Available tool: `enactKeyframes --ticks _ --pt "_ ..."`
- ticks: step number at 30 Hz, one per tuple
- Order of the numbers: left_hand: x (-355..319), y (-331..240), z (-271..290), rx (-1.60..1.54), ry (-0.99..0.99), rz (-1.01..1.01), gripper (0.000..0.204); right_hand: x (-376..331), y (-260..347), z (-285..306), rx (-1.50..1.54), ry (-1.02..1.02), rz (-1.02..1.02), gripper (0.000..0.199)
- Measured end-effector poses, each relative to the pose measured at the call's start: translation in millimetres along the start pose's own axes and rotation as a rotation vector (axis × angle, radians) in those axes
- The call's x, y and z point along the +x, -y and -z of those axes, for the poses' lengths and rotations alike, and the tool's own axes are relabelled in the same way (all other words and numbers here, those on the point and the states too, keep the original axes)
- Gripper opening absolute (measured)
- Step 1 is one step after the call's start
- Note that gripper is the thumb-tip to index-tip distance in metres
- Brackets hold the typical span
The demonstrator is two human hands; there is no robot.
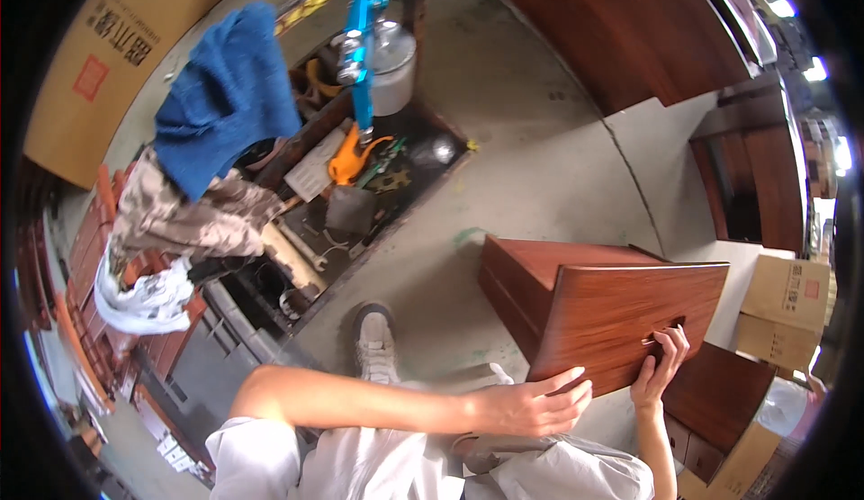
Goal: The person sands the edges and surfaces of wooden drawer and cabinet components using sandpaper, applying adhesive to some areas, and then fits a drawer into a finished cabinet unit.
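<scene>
A reddish-brown wooden drawer [621,320] stands tilted in front of me, its smooth front panel facing up toward me. My left hand [535,407] reaches across to the panel's lower left corner. Its fingers are stretched out and touch the edge. On the panel's right part, my right hand [661,365] has its fingers curled beside a small dark recess. A small light-coloured bit shows by its fingertips, too small to name. The drawer's inside is mostly hidden behind the front panel.
At the left stands a dark tool cart [432,171] with an orange tool [346,160], a wrench, a lidded metal pot [392,68] and a blue clamp-like tool [362,59]. A blue cloth [229,95] drapes over its side. Wooden cabinets [630,32] and cartons [783,297] line the right.
</scene>
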State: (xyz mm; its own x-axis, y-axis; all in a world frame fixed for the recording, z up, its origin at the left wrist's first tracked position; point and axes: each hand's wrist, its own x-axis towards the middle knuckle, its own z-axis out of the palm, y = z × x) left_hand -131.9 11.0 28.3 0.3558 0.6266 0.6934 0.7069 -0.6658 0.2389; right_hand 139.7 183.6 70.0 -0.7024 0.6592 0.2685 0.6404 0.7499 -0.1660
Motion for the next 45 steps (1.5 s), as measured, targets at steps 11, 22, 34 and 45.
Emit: enactKeyframes --ticks 11,22,34,45 --pt "-142 86 76 0.04 -0.034 0.492 0.031 37 -10 0 0.012 0.089 -0.047 0.044" --pt "-224 121 126 0.253 -0.022 1.203 0.012 36 -23 -5 0.016 0.045 -0.091 0.042" --pt "-271 220 78 0.351 0.406 0.956 0.047 38 -24 -8 -0.027 0.037 -0.036 0.042" --pt "-248 192 146 0.868 0.357 0.976 0.06 38 -27 -8 -0.024 0.018 -0.053 0.042"
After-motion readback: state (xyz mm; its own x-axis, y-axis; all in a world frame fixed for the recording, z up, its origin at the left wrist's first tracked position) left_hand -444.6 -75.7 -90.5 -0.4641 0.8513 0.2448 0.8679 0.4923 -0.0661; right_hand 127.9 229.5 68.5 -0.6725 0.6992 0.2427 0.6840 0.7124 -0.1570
